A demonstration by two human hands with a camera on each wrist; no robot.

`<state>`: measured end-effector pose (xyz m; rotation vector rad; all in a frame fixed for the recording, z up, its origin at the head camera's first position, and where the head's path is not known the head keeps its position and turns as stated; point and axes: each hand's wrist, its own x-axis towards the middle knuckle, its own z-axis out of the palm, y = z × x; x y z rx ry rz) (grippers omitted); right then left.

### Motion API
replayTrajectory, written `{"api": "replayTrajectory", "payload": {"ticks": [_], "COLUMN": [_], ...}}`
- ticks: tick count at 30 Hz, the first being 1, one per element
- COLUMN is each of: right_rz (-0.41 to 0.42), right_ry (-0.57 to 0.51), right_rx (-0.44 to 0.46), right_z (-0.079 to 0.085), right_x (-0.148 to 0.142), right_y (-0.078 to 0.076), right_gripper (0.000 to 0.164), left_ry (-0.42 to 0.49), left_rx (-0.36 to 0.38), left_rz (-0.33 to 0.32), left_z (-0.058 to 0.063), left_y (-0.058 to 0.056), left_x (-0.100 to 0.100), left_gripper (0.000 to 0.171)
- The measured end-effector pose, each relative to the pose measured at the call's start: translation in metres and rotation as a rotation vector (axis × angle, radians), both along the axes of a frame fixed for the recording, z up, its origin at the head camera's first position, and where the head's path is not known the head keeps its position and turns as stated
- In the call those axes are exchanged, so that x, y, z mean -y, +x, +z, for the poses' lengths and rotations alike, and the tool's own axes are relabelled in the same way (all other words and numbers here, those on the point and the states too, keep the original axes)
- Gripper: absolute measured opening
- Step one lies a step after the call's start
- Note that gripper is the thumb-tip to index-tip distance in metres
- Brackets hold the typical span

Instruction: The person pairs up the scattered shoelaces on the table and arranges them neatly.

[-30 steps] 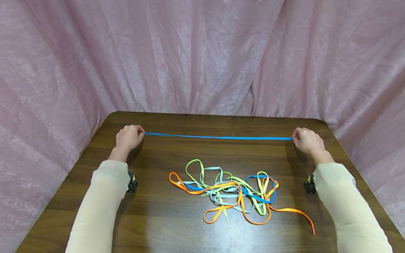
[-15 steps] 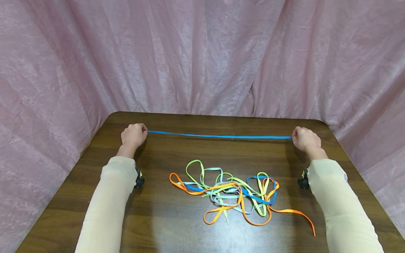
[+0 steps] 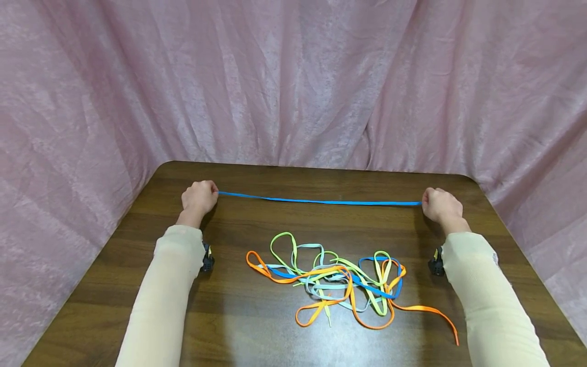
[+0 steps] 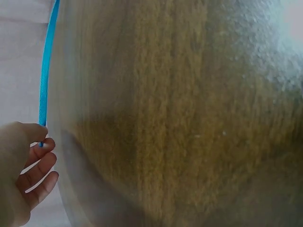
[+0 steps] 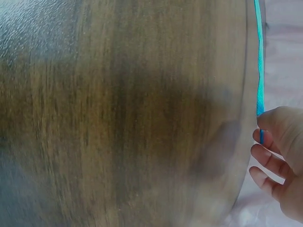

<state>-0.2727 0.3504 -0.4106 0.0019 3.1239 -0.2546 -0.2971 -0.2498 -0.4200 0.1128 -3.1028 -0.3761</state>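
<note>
A flat blue shoelace [image 3: 321, 202] stretches across the far part of the table, sagging slightly toward the middle. Its left end is pinched between thumb and forefinger of my left hand [image 3: 199, 198]; the tip pokes out below the thumb in the left wrist view. My right hand [image 3: 442, 205] pinches the other end the same way, with the blue tip [image 5: 261, 136] showing under the thumb. Nearer to me lies a tangled heap of shoelaces: an orange lace [image 3: 424, 308], a yellow-green lace [image 3: 283, 234], a pale blue lace [image 3: 309, 245] and a darker blue lace [image 3: 399, 285].
The brown wooden table [image 3: 257, 331] has rounded far corners. A pink curtain [image 3: 293, 86] hangs right behind its far edge and along both sides. Dark wrist cameras sit under both sleeves. Light glares on the near middle of the tabletop.
My left hand has moved right and my right hand slightly left, so the held shoelace has gone from nearly straight to a slight sag. The tangled heap lies as before.
</note>
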Motion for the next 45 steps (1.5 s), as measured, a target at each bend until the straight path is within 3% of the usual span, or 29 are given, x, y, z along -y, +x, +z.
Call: {"api": "replayTrajectory", "payload": {"ticks": [12,23,31,35,45], "right_rz": [0.024,0.012,0.017,0.022,0.104], "right_ry": [0.013,0.03,0.004,-0.002,0.075], "right_rx": [-0.014,0.054,0.032,0.04,0.102], "right_z": [-0.006,-0.011,-0.01,-0.01,-0.006], "right_x": [0.001,0.0,0.005,0.005,0.003], "right_y": [0.002,0.004,0.009,0.011,0.015], "right_gripper": [0.008,0.012,0.009,0.016,0.036], "left_ry": [-0.011,-0.011,-0.008,-0.012,-0.033], "left_rx": [0.003,0.023,0.017,0.028,0.096], "left_rz": [-0.004,-0.011,-0.016,-0.032,-0.115], "left_z": [-0.005,-0.009,-0.011,-0.011,-0.003], "left_y": [-0.001,-0.004,-0.004,-0.004,0.002], "left_x": [-0.001,-0.007,-0.006,-0.006,-0.002], "left_gripper": [0.017,0.014,0.01,0.009,0.028]}}
